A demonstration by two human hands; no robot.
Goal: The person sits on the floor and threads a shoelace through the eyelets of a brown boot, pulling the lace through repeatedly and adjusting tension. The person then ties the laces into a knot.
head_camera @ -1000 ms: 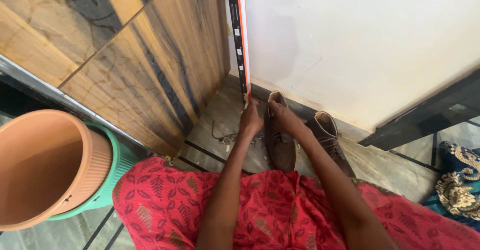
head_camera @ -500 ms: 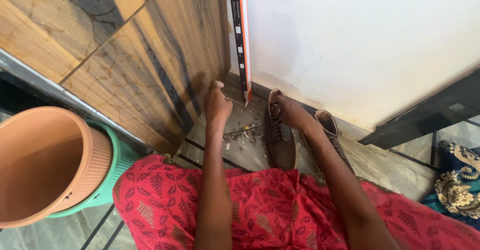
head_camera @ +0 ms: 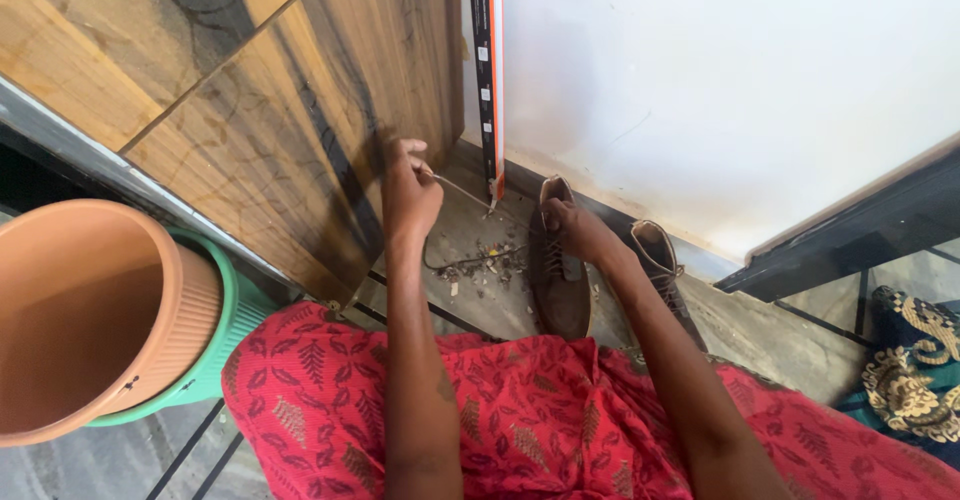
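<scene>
My left hand (head_camera: 407, 188) is raised to the left of a brown lace-up boot (head_camera: 558, 270) and pinches its shoelace (head_camera: 462, 192), which runs taut from my fingers toward the boot's top. My right hand (head_camera: 577, 228) rests on the boot's opening and holds it against the floor. A second brown boot (head_camera: 662, 272) stands just to the right, partly behind my right forearm. Loose lace lies on the floor below my left hand.
A wood-patterned panel (head_camera: 300, 110) rises at the left and a white wall (head_camera: 720, 80) at the right, with an orange-and-black strip (head_camera: 488, 70) in the corner. A terracotta pot (head_camera: 90, 320) sits in a green one (head_camera: 225, 345). Debris (head_camera: 480, 260) litters the floor.
My left hand has drawn away from the boot, up and to the left, pulling the lace out taut. My right hand has stayed on the boot's top.
</scene>
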